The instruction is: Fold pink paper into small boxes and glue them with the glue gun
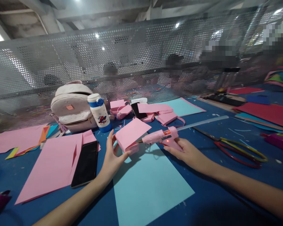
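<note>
My left hand (112,157) grips a folded pink paper piece (130,134), holding it tilted above a light blue sheet (148,185). My right hand (186,151) is closed round the handle of a pink glue gun (159,137). The gun's nozzle points left and touches the lower right edge of the pink piece. A clear glue stick (202,122) juts out behind the gun.
A black phone (86,164) lies on pink sheets (49,166) at left. A pale backpack (70,106) and a white bottle (99,112) stand behind. More folded pink pieces (155,113) lie farther back, scissors (235,149) at right, red sheets (269,113) beyond. A perforated metal screen (132,56) backs the table.
</note>
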A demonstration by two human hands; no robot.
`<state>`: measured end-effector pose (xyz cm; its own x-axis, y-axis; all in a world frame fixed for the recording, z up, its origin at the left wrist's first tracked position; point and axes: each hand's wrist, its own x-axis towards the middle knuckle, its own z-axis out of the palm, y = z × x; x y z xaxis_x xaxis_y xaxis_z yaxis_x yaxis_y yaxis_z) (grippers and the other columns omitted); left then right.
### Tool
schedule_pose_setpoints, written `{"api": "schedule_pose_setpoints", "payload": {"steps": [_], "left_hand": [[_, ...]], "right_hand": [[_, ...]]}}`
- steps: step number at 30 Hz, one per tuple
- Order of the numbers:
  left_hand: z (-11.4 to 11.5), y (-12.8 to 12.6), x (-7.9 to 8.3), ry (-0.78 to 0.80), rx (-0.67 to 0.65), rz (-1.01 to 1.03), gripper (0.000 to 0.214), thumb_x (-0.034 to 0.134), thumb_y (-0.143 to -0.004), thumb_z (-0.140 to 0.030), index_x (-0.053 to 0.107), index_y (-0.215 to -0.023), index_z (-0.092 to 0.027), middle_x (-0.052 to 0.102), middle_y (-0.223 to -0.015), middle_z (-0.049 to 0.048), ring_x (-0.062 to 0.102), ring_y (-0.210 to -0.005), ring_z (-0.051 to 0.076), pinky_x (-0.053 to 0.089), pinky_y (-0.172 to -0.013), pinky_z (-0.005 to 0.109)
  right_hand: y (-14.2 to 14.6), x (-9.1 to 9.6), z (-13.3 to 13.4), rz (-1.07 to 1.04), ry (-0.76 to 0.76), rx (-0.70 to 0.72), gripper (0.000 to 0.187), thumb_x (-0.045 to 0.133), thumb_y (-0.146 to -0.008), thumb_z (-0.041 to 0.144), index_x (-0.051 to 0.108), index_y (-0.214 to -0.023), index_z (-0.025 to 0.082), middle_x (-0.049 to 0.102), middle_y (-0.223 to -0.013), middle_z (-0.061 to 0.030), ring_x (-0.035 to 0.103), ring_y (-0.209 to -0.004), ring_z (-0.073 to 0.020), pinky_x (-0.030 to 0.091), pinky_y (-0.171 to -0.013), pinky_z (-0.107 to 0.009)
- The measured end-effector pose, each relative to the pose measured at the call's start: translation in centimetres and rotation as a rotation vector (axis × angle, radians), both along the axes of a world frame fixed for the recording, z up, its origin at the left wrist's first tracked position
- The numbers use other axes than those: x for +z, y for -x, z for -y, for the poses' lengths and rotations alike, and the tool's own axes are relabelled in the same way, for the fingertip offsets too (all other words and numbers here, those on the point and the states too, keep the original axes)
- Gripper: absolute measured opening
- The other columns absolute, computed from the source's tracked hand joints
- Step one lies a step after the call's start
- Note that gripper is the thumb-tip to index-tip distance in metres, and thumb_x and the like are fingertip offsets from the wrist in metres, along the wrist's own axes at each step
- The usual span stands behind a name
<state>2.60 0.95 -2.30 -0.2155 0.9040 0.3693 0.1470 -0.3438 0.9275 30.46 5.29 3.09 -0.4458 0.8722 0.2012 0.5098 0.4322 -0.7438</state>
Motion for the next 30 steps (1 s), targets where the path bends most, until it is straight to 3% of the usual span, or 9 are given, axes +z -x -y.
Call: {"api": "schedule_pose_setpoints", "payload": {"steps": [7, 12, 22, 30], "left_hand": [[0.06, -0.08, 0.17, 0.005, -0.020, 0.034, 0.098, 0.081, -0.073, -0.047, 0.023, -0.151, -0.031, 0.037, -0.148, 0.0123, 0.033, -0.145, 0.032, 0.034, -0.118, 0.051], [-0.08, 0.10, 0.08, 0.033, -0.009, 0.076, 0.097, 0.076, -0.076, -0.054, 0.021, -0.151, -0.030, 0.034, -0.152, 0.0143, 0.032, -0.146, 0.033, 0.035, -0.117, 0.052], [-0.02, -0.06, 0.07, 0.012, -0.029, 0.039, 0.098, 0.078, -0.075, -0.051, 0.021, -0.152, -0.031, 0.036, -0.150, 0.0130, 0.031, -0.147, 0.031, 0.033, -0.119, 0.049], [-0.15, 0.04, 0.24, 0.059, -0.019, 0.129, 0.099, 0.078, -0.074, -0.054, 0.021, -0.150, -0.029, 0.032, -0.152, 0.0162, 0.031, -0.146, 0.035, 0.033, -0.117, 0.056]], "right_hand": [[-0.15, 0.32, -0.05, 0.004, -0.010, 0.019, 0.048, 0.052, -0.089, 0.058, 0.070, -0.093, 0.013, 0.063, -0.073, -0.0036, 0.053, -0.064, -0.0175, 0.041, -0.058, -0.026], [-0.34, 0.41, -0.16, -0.015, -0.028, -0.005, 0.046, 0.054, -0.088, 0.058, 0.066, -0.081, 0.015, 0.058, -0.066, -0.0018, 0.048, -0.057, -0.0151, 0.039, -0.054, -0.026], [-0.11, -0.17, 0.07, -0.036, 0.017, -0.013, 0.047, 0.054, -0.086, 0.061, 0.063, -0.079, 0.015, 0.054, -0.064, -0.0009, 0.045, -0.057, -0.0143, 0.036, -0.050, -0.024], [-0.35, 0.13, 0.00, -0.029, 0.015, -0.005, 0.048, 0.053, -0.087, 0.061, 0.063, -0.080, 0.015, 0.047, -0.060, 0.0017, 0.041, -0.053, -0.0132, 0.033, -0.050, -0.025]]}}
